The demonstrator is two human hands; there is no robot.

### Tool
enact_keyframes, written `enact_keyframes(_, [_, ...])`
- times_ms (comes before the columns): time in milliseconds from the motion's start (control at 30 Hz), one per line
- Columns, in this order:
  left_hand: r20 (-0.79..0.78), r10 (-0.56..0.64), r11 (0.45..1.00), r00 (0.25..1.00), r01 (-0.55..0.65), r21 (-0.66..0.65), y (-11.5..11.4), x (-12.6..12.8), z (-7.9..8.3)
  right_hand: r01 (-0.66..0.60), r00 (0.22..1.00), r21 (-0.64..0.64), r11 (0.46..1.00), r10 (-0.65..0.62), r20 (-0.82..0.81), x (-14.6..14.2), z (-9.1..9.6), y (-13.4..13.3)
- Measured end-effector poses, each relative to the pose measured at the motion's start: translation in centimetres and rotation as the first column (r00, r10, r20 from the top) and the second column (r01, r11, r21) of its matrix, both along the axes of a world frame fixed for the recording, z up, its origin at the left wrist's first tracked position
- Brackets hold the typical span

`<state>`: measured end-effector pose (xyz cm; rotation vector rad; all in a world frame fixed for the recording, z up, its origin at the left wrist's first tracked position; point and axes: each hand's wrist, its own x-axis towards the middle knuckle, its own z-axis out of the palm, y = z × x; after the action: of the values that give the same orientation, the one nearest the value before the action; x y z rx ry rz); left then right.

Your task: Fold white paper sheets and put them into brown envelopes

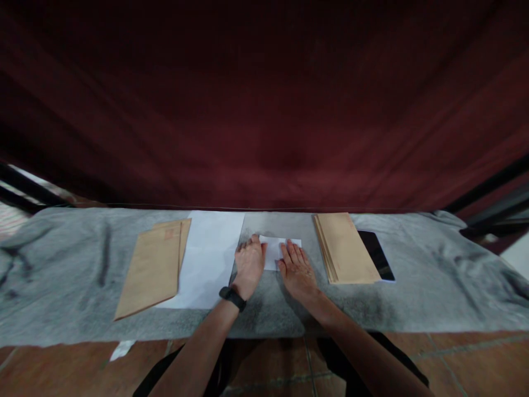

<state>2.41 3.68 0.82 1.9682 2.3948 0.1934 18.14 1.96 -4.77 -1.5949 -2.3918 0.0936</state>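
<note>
A small white sheet of paper (273, 255), apparently folded, lies flat on the grey cloth between my two hands. My left hand (250, 260), with a dark band on its wrist, grips the paper's left edge, fingers curled and thumb along the edge. Spread flat over the right part of the paper are the fingers of my right hand (296, 267). Just left of my left hand, large white sheets (209, 259) lie on the cloth, partly under brown envelopes (151, 267). To the right of my right hand sits a stack of brown envelopes (345, 248).
A dark-screened phone or tablet (378, 256) is partly covered by the right-hand stack. Grey cloth (433, 275) covers the long surface. Behind it hangs a dark red curtain (264, 138). A white scrap (122, 350) lies on the tiled floor (61, 366).
</note>
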Motion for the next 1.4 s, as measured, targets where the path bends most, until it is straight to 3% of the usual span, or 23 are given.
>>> enact_keyframes(133, [0.037, -0.161, 0.98, 0.986, 0.155, 0.126, -0.4, 1.2, 0.0, 0.004, 1.0, -0.006, 1.0, -0.004, -0.003, 0.0, 0.0, 0.0])
enact_keyframes(233, [0.171, -0.39, 0.917, 0.905, 0.363, 0.168, -1.3, 2.8, -1.3, -0.017, 1.0, -0.001, 1.0, 0.017, 0.02, 0.0, -0.1, 0.0])
enact_keyframes(333, [0.231, -0.464, 0.886, 0.855, 0.442, 0.143, -2.2, 3.9, -3.0, -0.027, 0.998, 0.018, 0.999, 0.026, 0.053, 0.1, -0.2, 0.0])
enact_keyframes(467, [0.187, -0.452, 0.89, 0.872, 0.428, 0.156, -2.6, 3.4, -4.3, -0.016, 0.997, 0.05, 0.999, 0.012, 0.081, 0.1, -0.3, -0.1])
enact_keyframes(800, [-0.005, -0.365, 0.917, 0.931, 0.36, 0.174, -2.3, 1.6, -5.6, 0.018, 0.999, 0.136, 0.991, -0.024, 0.044, 1.6, -1.1, 0.3])
enact_keyframes(1067, [-0.047, -0.303, 0.937, 0.952, 0.307, 0.166, -2.5, 0.4, -5.5, 0.043, 0.998, 0.239, 0.97, -0.053, 0.037, 3.2, -1.6, 0.2])
enact_keyframes(1400, [-0.065, -0.288, 0.944, 0.955, 0.295, 0.146, -2.8, -0.8, -5.0, 0.064, 0.998, 0.184, 0.981, -0.067, 0.01, 4.2, -1.4, 0.2])
